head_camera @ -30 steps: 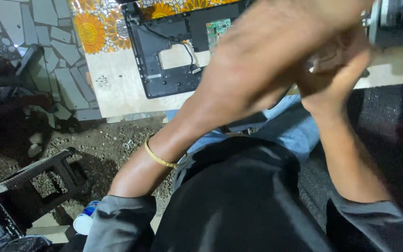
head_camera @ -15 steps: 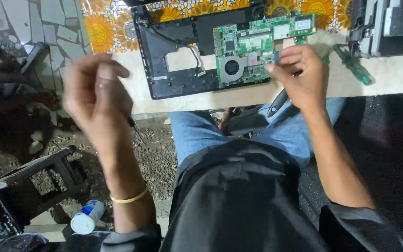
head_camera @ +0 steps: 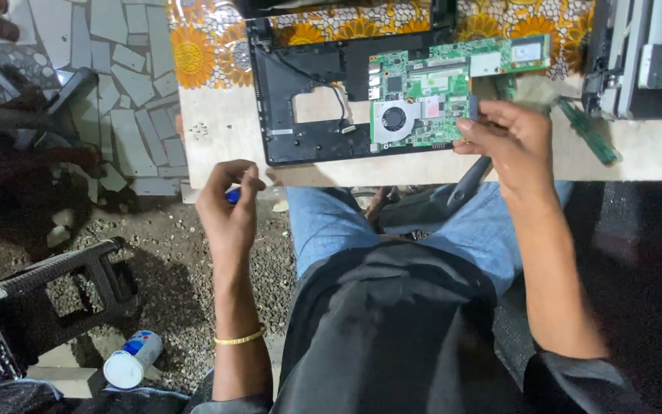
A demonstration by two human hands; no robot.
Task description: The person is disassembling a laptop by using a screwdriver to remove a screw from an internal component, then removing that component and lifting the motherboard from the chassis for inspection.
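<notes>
Motherboard (head_camera: 438,96), green, lies in an opened black laptop base (head_camera: 308,100) on the tabletop (head_camera: 224,142), toward its far side. A round fan (head_camera: 394,119) sits at the board's near left corner. The right hand (head_camera: 511,134) rests at the board's right near edge, its fingertips (head_camera: 473,126) pinched on that edge, so the grip is clenched on the motherboard itself; the rest of the board stretches left and far from the fingers. Just right of this hand a narrow green circuit strip (head_camera: 591,134) lies slanted on the tabletop, apart from the board.

The left hand (head_camera: 227,207) hangs near the tabletop's near edge, off to the left of the laptop base and well apart from the motherboard. Its fingers are curled around a small blue object (head_camera: 233,196), only a sliver of which shows, too little to tell what it is. A gold bangle (head_camera: 240,337) circles that wrist.

A floral orange cloth (head_camera: 201,46) covers the far part of the tabletop. At the far right stands a grey device (head_camera: 641,54), partly cut off. A dark handle-like object (head_camera: 469,180) pokes out below the right hand, over the person's blue jeans (head_camera: 323,222). On the gravel floor (head_camera: 170,253) at the near left lie a black plastic stool (head_camera: 55,284) on its side and a white can (head_camera: 132,360) with a blue label.
</notes>
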